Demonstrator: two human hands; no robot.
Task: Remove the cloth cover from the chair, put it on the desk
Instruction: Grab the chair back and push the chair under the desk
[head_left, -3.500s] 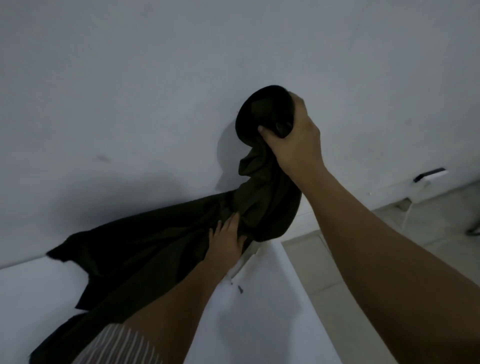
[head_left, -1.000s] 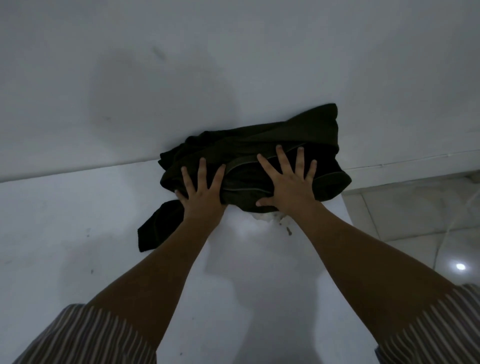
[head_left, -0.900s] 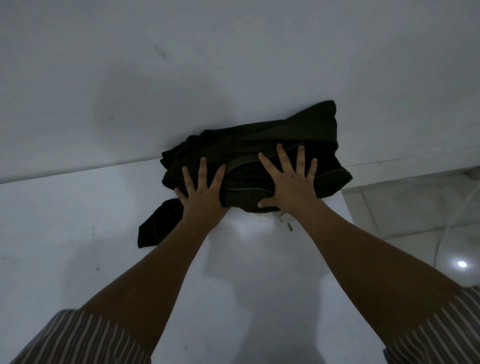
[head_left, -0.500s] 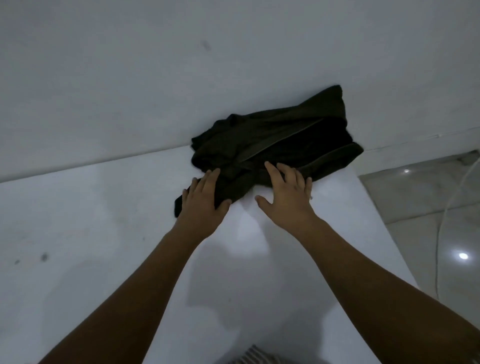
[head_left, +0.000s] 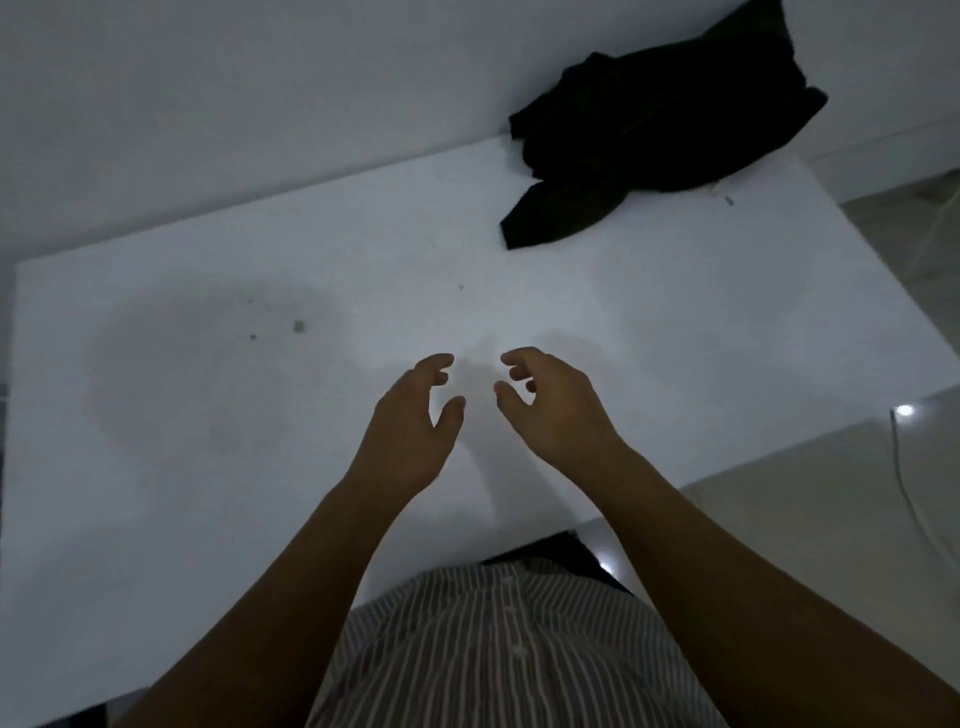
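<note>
Evidently the cloth cover (head_left: 660, 124) lies bunched at the tabletop's (head_left: 260, 415) far corner against the wall; left hand (head_left: 410, 431) and right hand (head_left: 556, 410) hover empty, fingers loosely spread; no further handling advisable.

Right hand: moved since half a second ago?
Yes. The right hand left the black cloth at the wall, pulling back toward the desk near edge.

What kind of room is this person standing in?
Probably a plain, dim home or office room: a bare white desk set against a white wall, a tiled floor, and a dark cloth cover bundled at the desk's far corner.
</note>
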